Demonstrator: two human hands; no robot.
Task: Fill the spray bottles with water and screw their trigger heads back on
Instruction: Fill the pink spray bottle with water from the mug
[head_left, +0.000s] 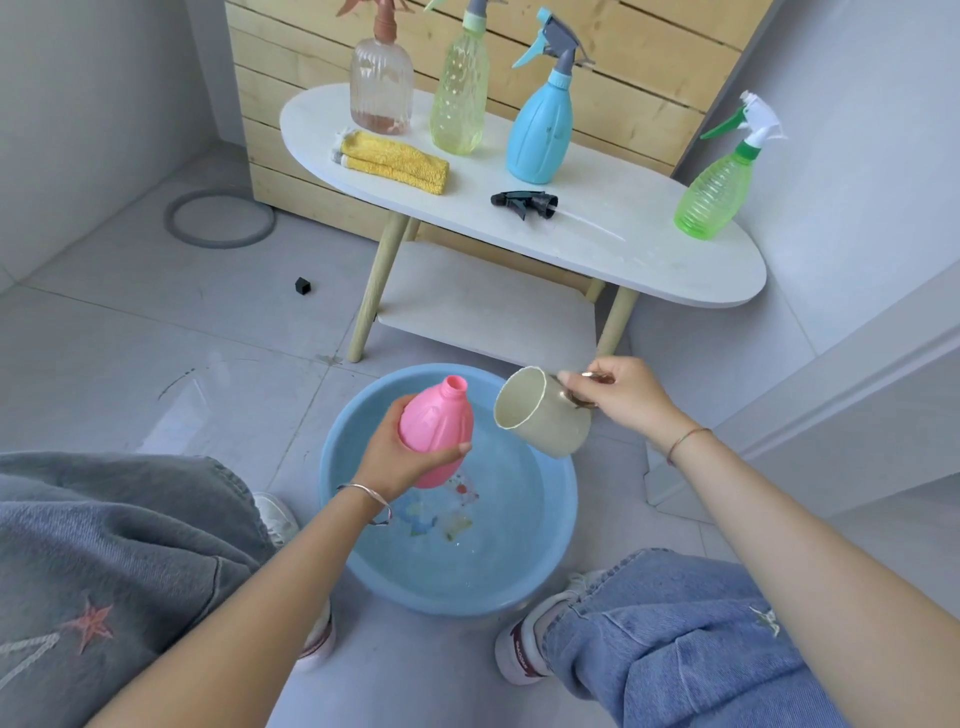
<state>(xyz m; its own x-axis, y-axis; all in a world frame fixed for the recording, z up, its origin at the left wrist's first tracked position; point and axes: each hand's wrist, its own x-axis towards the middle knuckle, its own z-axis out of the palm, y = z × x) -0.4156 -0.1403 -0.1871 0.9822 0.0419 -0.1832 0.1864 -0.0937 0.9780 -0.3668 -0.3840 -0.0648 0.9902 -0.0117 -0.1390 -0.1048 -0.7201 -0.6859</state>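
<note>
The pink bottle (435, 434) sits at centre frame, grasped around its belly by the left grip (397, 460), fingers and thumb curled round it. Its long axis runs up and slightly rightward, with the open, headless neck topmost. Just right of that neck hangs the mug (540, 413), tipped so its mouth faces left toward the bottle. The right grip (621, 395) pinches the mug's handle. Rim and neck are near but apart, at about the same height.

I judge that the pour needs the mug raised over the neck and rolled further. The opening is narrow, so spill seems likely. Both hang over the blue basin (457, 597), which should catch any spill, and the space around them is open. Whether the mug holds water cannot be told.

The black trigger head (524, 202) lies on the desk (649, 249) at upper right, among 4 capped bottles and nearer the right grip.
</note>
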